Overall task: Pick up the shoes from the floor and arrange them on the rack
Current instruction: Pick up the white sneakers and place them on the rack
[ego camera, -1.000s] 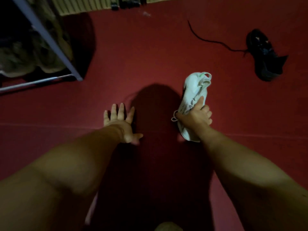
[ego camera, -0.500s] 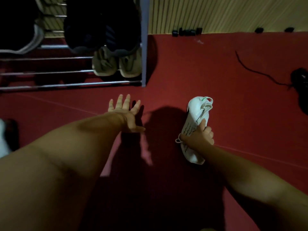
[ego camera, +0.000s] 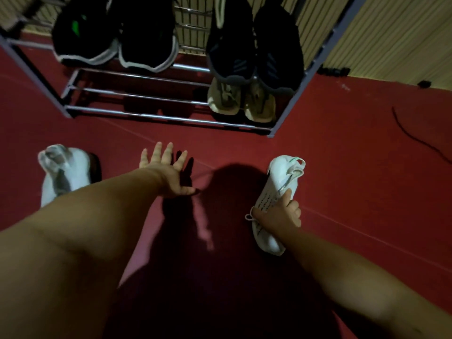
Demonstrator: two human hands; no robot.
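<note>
Left hand (ego camera: pixel 164 172) farther left; splayed, palm-down

The right hand (ego camera: pixel 278 215) grips a white shoe (ego camera: pixel 277 178) near the rack (ego camera: pixel 146 116); the left hand (ego camera: pixel 166 174) splays, perhaps touching the floor (ego camera: pixel 367 192).

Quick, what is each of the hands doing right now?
Left hand: open, fingers spread, holding nothing.
Right hand: gripping the white sneaker around its middle.

No lettering, brand name or number can be read on the white shoe (ego camera: pixel 281 177) at 3 o'clock or the rack (ego camera: pixel 146 116) at 12 o'clock.
</note>
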